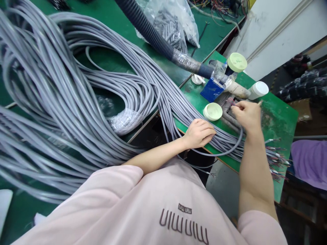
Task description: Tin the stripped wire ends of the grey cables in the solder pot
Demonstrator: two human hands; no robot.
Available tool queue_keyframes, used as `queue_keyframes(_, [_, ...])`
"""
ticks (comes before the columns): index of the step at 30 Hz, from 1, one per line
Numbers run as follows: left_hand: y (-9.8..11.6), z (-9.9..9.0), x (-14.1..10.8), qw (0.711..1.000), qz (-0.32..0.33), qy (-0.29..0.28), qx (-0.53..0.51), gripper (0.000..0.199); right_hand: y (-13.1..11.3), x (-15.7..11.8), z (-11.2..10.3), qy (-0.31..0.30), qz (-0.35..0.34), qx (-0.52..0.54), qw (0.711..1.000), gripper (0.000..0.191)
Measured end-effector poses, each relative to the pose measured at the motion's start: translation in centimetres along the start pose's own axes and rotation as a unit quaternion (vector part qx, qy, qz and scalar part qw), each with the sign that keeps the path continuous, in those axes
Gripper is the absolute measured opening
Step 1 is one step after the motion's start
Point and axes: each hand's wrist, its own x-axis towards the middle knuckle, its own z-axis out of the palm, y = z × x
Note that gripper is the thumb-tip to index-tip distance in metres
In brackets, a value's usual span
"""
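Note:
My left hand (200, 132) lies over a long bundle of grey cables (176, 98), its fingers curled and pressed together on them. Farther right, my right hand (247, 114) is closed in a pinch on the end of one grey cable (240, 137), which loops down and back toward my left hand. Thin coloured wires (232, 101) stick out of that end, over a dark, soiled block (227, 110). A light stick-like tip (260, 103) shows behind the right hand. Stripped cable ends (277, 158) with coloured wires lie past my right forearm.
A ribbed hose (150, 32) reaches down to a blue box (212, 90). Around it stand an open pale tub (213, 111), a yellow-lidded jar (237, 62) and a white-lidded jar (259, 89). A plastic bag (170, 25) of grey pieces sits behind. A person's purple sleeve (310, 163) appears at right.

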Motion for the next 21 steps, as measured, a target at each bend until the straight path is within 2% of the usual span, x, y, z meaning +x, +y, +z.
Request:
queue_keyframes(3, [0.0,0.0,0.1,1.000,0.000,-0.001,0.005,0.018,4.1,0.5,-1.0,0.061,0.072,-0.021,0.995,0.025])
queue_keyframes(7, [0.2,-0.1,0.2,0.999,0.016,0.002,0.032,0.017,8.0,1.0,-0.2,0.056,0.144,-0.049,0.987,0.021])
queue_keyframes(13, [0.3,-0.2,0.3,0.998,0.040,0.011,0.053,0.015,8.8,1.2,1.9,0.038,0.195,-0.058,0.978,0.026])
queue_keyframes(17, [0.3,-0.2,0.2,0.998,0.019,-0.008,0.054,0.016,9.2,1.3,2.3,0.019,0.215,-0.066,0.974,0.027])
queue_keyframes(21, [0.3,-0.2,0.3,0.998,0.041,0.010,0.053,0.014,9.9,1.6,2.7,-0.001,0.216,-0.081,0.973,0.028])
